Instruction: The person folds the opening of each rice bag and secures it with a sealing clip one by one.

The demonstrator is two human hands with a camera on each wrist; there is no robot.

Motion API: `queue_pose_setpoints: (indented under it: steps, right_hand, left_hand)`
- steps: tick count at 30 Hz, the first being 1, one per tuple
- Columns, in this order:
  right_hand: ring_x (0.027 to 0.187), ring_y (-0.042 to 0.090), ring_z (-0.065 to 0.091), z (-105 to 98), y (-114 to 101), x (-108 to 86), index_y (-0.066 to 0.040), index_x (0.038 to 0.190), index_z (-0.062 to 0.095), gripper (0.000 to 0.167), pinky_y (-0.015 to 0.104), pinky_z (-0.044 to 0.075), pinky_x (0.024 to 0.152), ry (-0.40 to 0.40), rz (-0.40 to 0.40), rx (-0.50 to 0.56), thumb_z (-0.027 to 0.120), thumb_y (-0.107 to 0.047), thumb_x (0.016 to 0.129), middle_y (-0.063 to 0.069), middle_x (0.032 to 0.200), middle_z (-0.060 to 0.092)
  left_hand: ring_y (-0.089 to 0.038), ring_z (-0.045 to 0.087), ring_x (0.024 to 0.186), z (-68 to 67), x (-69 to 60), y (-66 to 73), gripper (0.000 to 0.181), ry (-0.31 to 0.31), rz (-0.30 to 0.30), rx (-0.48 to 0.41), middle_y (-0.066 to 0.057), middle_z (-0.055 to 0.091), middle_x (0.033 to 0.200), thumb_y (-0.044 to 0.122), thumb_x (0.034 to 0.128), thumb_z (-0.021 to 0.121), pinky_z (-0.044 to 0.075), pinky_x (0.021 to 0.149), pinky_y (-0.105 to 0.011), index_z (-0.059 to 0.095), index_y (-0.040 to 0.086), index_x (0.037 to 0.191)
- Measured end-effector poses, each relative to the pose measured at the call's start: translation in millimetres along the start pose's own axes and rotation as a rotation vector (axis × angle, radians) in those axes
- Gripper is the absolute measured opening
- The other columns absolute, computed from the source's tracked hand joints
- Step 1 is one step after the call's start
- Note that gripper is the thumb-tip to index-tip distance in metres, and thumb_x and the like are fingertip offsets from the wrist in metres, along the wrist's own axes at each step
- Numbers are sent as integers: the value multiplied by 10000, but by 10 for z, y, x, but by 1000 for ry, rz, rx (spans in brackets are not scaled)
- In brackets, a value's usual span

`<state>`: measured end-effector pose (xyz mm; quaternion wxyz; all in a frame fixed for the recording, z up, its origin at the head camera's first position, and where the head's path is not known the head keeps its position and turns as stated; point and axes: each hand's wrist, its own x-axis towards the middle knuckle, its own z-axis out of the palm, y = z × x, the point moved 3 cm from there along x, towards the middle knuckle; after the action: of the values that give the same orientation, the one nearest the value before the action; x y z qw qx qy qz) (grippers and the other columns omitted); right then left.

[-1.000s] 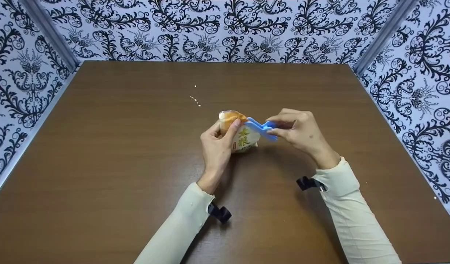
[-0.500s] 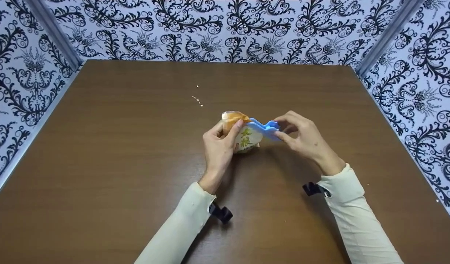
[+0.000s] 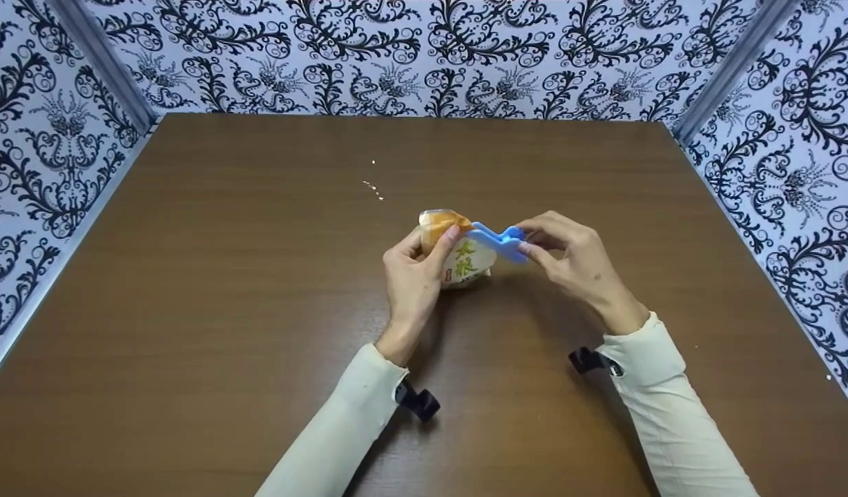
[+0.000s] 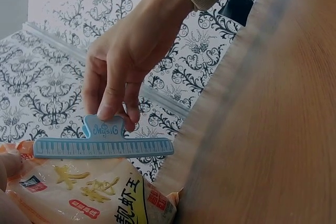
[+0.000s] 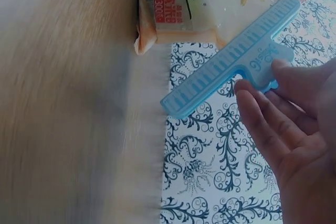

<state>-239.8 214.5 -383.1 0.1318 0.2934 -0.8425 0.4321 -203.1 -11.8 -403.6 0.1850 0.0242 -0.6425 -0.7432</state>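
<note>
A plastic food bag [image 3: 465, 268], cream-coloured with an orange top and green and yellow print, is gripped near its upper left by my left hand [image 3: 411, 279], thumb in front. A long blue bag clip [image 3: 492, 240] lies across the bag's top edge. In the left wrist view the clip [image 4: 102, 149] has piano-key markings along its bar and lettering on its handle. My right hand [image 3: 570, 257] pinches that handle between thumb and fingers. From the right wrist, the clip [image 5: 231, 59] overlaps the bag [image 5: 210, 14] at one end and sticks out past it at the other.
The brown wooden table [image 3: 244, 304] spreads around both hands. Several small white crumbs [image 3: 373, 190] lie beyond the bag. Black-and-white patterned panels [image 3: 424, 59] stand behind the table and at its sides. A black wrist camera [image 3: 418, 402] hangs at the left cuff.
My right hand has shifted slightly right, and more of the clip's handle shows between its fingers. The left hand keeps its hold on the bag; the head view has moved a little.
</note>
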Motion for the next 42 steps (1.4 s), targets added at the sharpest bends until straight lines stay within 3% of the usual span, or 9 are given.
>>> queue_pose_setpoints:
  steps: [5,9,22,29,35,38,42]
  right_hand:
    - [866,164,722,-2,-29,0,-51,1105,770,207,94,548,810,21,-19,-55,783,-6,903,49,1010,764]
    - [841,113,694,1,-50,0,-47,1087,768,187,98,538,778,32,-33,-93,785,-17,904,42,978,760]
    - [859,119,701,20,-100,21,-29,1083,772,190,99,544,788,58,-63,-52,797,-27,896,62,982,773]
    - [843,124,701,25,-85,34,-65,1102,771,215,116,543,800,44,-64,-48,803,-30,892,26,1000,767]
    - [858,129,654,81,-62,18,-53,1182,719,267,185,555,774,0,-15,-25,783,-71,924,51,1034,698]
    - [868,133,638,109,-67,35,-75,1199,687,279,234,568,775,-36,0,-90,777,-147,945,47,1035,652]
    - [797,184,627,99,-54,68,-100,1118,643,283,320,536,694,-70,-28,-322,755,-315,971,54,980,636]
  left_hand:
    - [-158,744,790,7,7,2,188,1,4,-22,-125,802,925,190,931,798,616,700,-305,795,19,1010]
    - [-165,755,798,13,10,0,183,-2,-1,-29,-120,803,926,192,927,804,629,730,-336,796,28,1006]
    - [-175,762,789,3,4,-12,169,9,-11,-34,-119,805,916,188,919,812,630,720,-334,802,39,999]
    - [-157,725,759,9,-3,-7,178,10,-11,-38,-98,789,892,202,922,809,597,598,-306,797,57,1025]
    - [-145,729,810,13,-14,-17,189,13,0,-31,-89,781,943,179,922,807,615,700,-318,764,51,1054]
    - [-153,743,845,15,-15,-15,195,2,4,-42,-103,776,976,157,921,804,630,765,-345,743,37,1062]
    - [-159,740,828,19,-8,-7,185,-8,14,-49,-117,773,966,137,919,802,628,737,-343,740,19,1048]
